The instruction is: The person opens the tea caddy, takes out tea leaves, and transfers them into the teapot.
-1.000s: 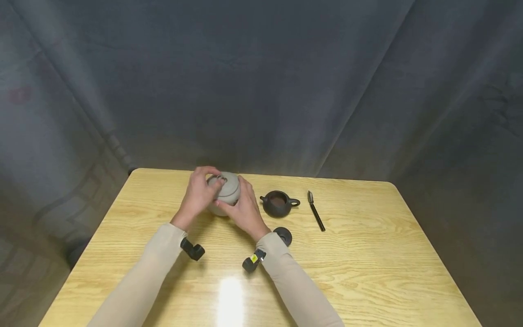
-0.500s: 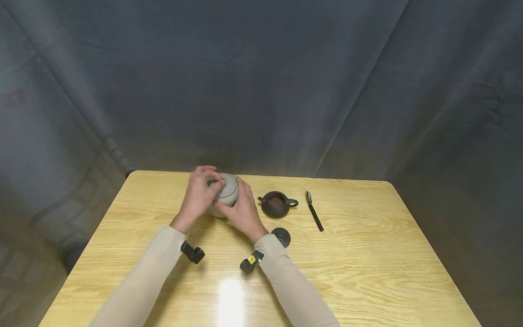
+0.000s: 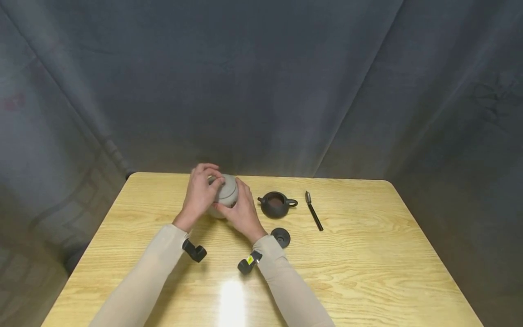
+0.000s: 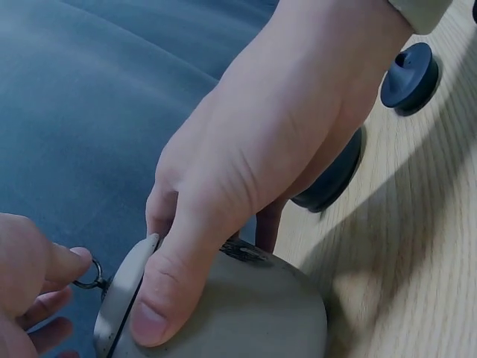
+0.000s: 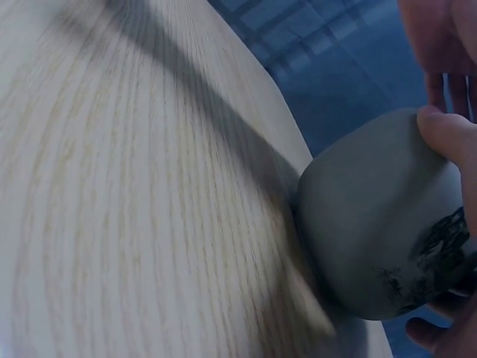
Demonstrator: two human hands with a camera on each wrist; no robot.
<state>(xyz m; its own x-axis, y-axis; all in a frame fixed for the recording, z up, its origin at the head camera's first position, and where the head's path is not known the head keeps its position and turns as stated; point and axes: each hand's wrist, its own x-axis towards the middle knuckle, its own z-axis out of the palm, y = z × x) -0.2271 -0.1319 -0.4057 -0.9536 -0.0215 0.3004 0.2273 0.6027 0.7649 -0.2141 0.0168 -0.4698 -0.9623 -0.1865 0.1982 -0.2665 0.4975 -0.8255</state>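
Note:
A rounded grey lidded jar [image 3: 228,197] with dark markings on its side stands at the back of the table, left of centre. My right hand [image 3: 244,212] grips its body from the right, the thumb lying near the seam in the left wrist view. On top, my left hand [image 3: 200,193] pinches a small metal ring [image 4: 92,283] fixed to the lid [image 4: 121,297]. The lid sits on the jar with a thin dark line between them. In the right wrist view the markings show on the jar's lower side [image 5: 373,216]; the ring is out of sight there.
Right of the jar stands a dark teapot [image 3: 270,210] without its lid, brownish inside. Its round dark lid [image 3: 281,237] appears to lie nearer me. Farther right is a thin black-handled tool [image 3: 314,213] with a metal tip. A grey curtain [image 3: 261,91] hangs behind the table.
My left fingertips and thumb have drawn together over the ring on the lid. The right hand keeps its grip on the jar. The head view has shifted slightly.

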